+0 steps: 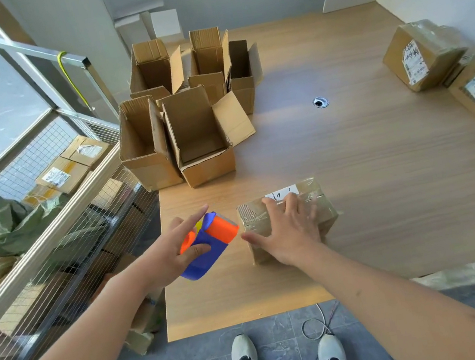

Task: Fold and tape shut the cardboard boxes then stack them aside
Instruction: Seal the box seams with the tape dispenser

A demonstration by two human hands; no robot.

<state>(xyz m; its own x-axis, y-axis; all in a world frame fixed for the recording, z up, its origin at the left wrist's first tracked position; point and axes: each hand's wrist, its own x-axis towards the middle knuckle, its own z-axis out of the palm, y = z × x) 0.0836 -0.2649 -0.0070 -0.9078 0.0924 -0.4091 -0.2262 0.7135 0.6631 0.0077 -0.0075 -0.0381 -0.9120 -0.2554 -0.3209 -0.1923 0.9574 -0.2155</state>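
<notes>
On the desk [374, 187] near its front edge sits the taped box [287, 218], right hand [286, 231] pressing flat on top; left hand [175, 251] grasps the tape dispenser [209, 245] just beside. Judged risk: a loose strip lifting if pressure eases

Layout on the wooden table [358, 190]. A cluster of open-topped cardboard boxes [188, 109] stands at the far left corner. A taped-shut cardboard box [288, 221] lies near the front edge, with a blue-and-orange tape dispenser [209, 245] just to its left. Labelled, sealed cardboard parcels [450, 79] sit along the right edge. A round cable hole [320, 102] lies between cluster and parcels.
</notes>
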